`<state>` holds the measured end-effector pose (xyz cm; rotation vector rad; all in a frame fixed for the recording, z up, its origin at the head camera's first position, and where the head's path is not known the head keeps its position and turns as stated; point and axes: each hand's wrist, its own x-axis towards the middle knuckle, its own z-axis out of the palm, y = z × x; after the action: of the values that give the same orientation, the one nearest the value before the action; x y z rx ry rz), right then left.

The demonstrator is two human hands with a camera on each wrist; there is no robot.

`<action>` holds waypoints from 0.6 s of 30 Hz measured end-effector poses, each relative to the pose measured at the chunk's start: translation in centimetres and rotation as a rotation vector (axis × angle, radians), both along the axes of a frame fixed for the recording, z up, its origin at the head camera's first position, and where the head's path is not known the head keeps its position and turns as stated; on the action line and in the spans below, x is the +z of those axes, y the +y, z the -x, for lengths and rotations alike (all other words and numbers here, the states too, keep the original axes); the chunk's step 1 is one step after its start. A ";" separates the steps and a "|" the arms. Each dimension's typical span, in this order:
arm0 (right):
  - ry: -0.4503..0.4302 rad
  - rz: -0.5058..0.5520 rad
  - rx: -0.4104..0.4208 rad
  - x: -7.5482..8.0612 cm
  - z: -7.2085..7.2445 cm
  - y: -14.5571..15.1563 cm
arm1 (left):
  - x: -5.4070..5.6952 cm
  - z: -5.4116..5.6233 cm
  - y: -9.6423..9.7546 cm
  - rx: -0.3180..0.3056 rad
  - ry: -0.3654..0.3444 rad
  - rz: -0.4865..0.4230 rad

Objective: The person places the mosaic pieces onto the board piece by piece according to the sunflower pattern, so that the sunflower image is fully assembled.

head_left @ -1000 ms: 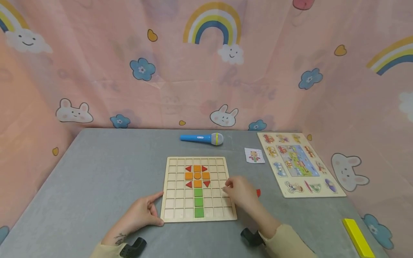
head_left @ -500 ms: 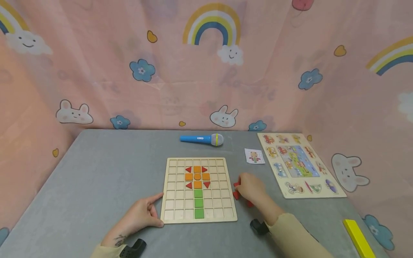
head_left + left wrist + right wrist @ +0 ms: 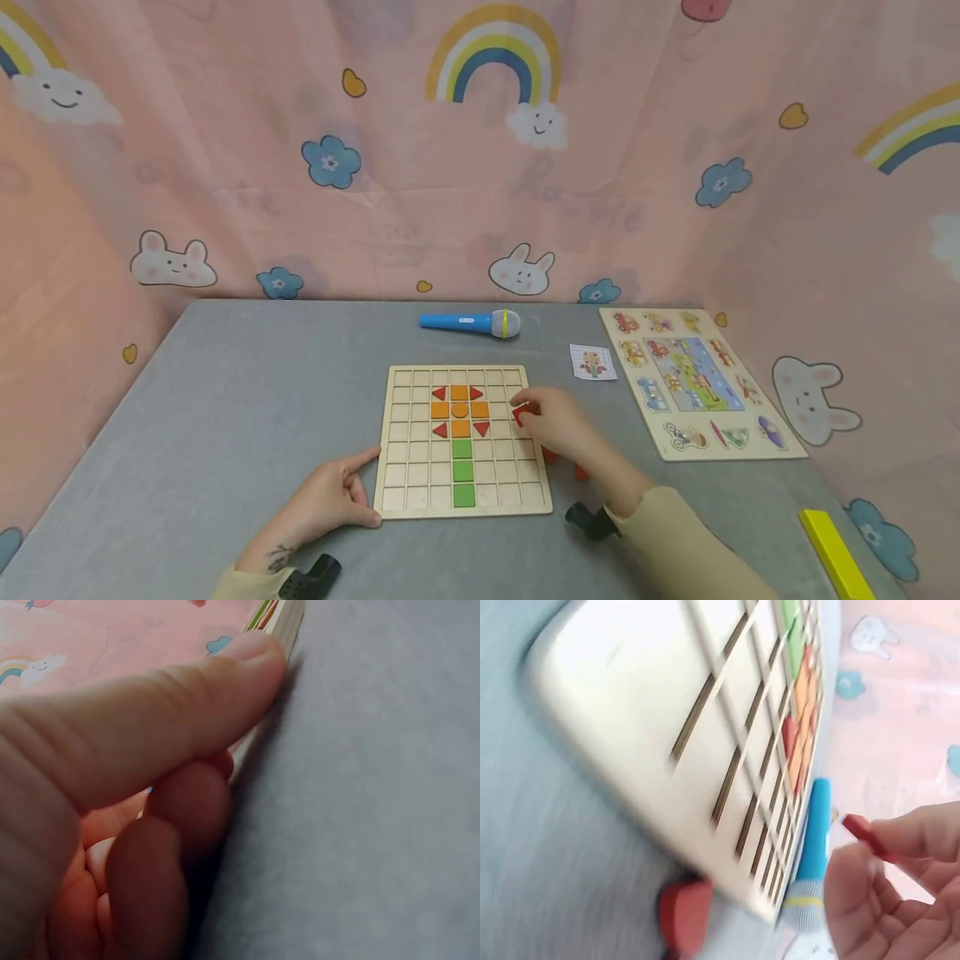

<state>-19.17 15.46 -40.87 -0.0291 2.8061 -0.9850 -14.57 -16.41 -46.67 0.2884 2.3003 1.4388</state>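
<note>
In the head view a pale wooden grid board (image 3: 397,460) lies on the table, with orange, red and green flat pieces in its cells. Three green squares (image 3: 462,472) run down below an orange cluster (image 3: 460,410), which has red triangles (image 3: 482,428) at its corners. My left hand (image 3: 330,493) touches the board's left side with index fingertip and thumb, thumb near the front corner. Over the board's right edge, my right hand (image 3: 558,425) pinches a small red piece (image 3: 866,834) between thumb and finger. More red pieces (image 3: 685,916) lie beside the board, partly hidden by the right hand.
A blue toy microphone (image 3: 468,322) lies behind the board. To its right are a small printed pattern card (image 3: 592,363) and a picture puzzle board (image 3: 720,442). A yellow block (image 3: 834,552) sits at the table's right front, and a pink printed cloth (image 3: 405,208) hangs behind.
My right hand has gone from the board's right edge to the red pieces, then come back left over the edge with one red piece. The left hand has stayed in place.
</note>
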 end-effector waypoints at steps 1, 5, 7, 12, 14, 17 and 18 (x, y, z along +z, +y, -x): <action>-0.009 0.061 -0.005 0.0 -0.1 -0.3 | 0.0 0.0 0.0 0.000 0.000 0.002; -0.058 0.287 -0.041 -0.3 -0.4 -1.3 | 0.0 0.0 0.0 -0.002 0.006 0.008; -0.088 0.347 -0.045 -0.4 -0.5 -1.8 | 0.0 -0.1 0.0 -0.002 0.006 0.009; -0.054 0.368 -0.006 -0.7 -0.5 -2.7 | -0.1 0.0 0.1 0.006 0.006 0.017; -0.030 0.376 -0.003 -1.0 -0.5 -2.9 | -0.1 0.0 0.1 0.009 0.006 0.017; -0.055 0.425 -0.010 -1.5 -0.5 -3.2 | -0.1 0.0 0.1 0.012 0.006 0.011; -0.075 0.434 -0.013 -1.7 -0.5 -3.3 | -0.1 0.0 0.1 0.012 0.008 0.010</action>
<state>-18.72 12.20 -42.55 -0.0264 2.4754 -1.5416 -14.58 -16.31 -46.75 0.2786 2.3183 1.4338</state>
